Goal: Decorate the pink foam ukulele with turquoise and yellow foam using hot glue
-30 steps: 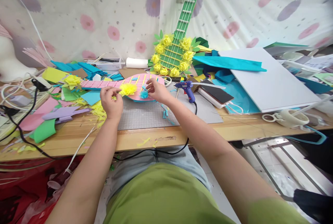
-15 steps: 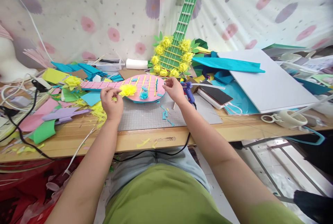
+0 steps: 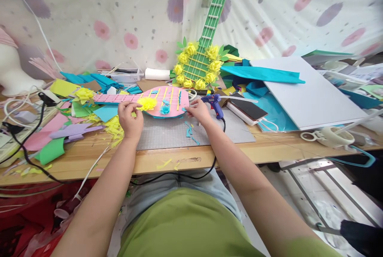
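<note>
A pink paper guitar (image 3: 175,101) with yellow strips and a blue underside lies flat on the grey cutting mat (image 3: 161,134). On its body sit a yellow paper flower (image 3: 147,104) and a smaller blue paper flower (image 3: 165,108). My left hand (image 3: 131,120) is closed, its fingertips pinched at the left edge of the yellow flower, beside the neck. At the right rim of the body, my right hand (image 3: 198,111) pinches a small blue paper piece (image 3: 184,109). The blue glue gun (image 3: 216,104) lies just behind that hand.
A green paper guitar (image 3: 197,63) ringed with yellow flowers leans on the curtain. To the right lie a phone (image 3: 247,105), a white board (image 3: 305,93) and a tape roll (image 3: 332,136). Paper scraps (image 3: 74,129) crowd the left side. A black cord (image 3: 179,175) hangs over the table edge.
My right hand has come down and slightly toward me along the guitar's rim, and a blue piece now shows at its fingertips. My left hand has barely shifted.
</note>
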{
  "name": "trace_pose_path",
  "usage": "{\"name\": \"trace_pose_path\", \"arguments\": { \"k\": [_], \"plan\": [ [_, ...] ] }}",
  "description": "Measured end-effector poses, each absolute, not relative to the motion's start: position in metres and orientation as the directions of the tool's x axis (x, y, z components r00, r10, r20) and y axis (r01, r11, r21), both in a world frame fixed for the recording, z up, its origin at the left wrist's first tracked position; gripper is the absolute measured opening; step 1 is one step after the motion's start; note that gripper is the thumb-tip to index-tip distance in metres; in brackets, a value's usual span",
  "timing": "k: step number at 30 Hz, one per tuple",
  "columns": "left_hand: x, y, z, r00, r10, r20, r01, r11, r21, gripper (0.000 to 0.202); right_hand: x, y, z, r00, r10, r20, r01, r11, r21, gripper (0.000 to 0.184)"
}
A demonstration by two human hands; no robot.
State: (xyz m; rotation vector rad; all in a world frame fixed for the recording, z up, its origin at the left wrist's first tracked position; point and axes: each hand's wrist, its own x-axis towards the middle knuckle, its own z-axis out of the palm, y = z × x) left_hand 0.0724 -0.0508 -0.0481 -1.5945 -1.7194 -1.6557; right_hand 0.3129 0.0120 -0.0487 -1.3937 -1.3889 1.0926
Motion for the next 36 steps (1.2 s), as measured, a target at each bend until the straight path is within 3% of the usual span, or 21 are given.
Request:
{"name": "trace_pose_path", "arguments": {
  "k": [5,8,10,12,14,18,22,36],
  "plan": [
    [0.087,-0.051,-0.039,-0.334,0.511,0.792,0.810,-0.274,0.519,0.023,0.312,0.006,-0.039,-0.026,0.997,0.070,0.122,0.073,-0.990,0.020],
    [0.110,-0.046,-0.020,-0.211,0.607,0.766,0.806,-0.335,0.487,0.023,0.310,0.004,-0.038,-0.082,0.991,0.104,0.082,0.111,-0.990,0.018],
    [0.128,-0.038,-0.005,-0.068,0.763,0.643,0.796,-0.347,0.495,0.024,0.310,0.005,-0.041,-0.095,0.988,0.118,0.087,0.126,-0.988,0.018],
    [0.146,-0.029,0.008,0.099,0.900,0.425,0.817,-0.317,0.482,0.024,0.311,0.008,-0.044,-0.093,0.988,0.126,0.089,0.134,-0.987,0.018],
    [0.160,-0.018,0.017,0.228,0.941,0.248,0.853,-0.316,0.414,0.030,0.312,0.010,-0.046,-0.091,0.987,0.129,0.082,0.137,-0.987,0.017],
    [0.175,0.000,0.023,0.194,0.974,0.119,0.922,-0.222,0.317,0.035,0.315,0.012,-0.048,-0.101,0.987,0.123,0.075,0.130,-0.989,0.016],
    [0.176,0.011,0.024,0.122,0.992,-0.042,0.939,-0.101,0.328,0.041,0.315,0.014,-0.048,-0.095,0.990,0.105,0.103,0.115,-0.988,0.016],
    [0.177,0.003,0.021,0.048,0.998,0.036,0.905,-0.058,0.421,0.044,0.315,0.015,-0.050,-0.071,0.991,0.114,0.166,0.124,-0.978,0.017]
  ]
}}
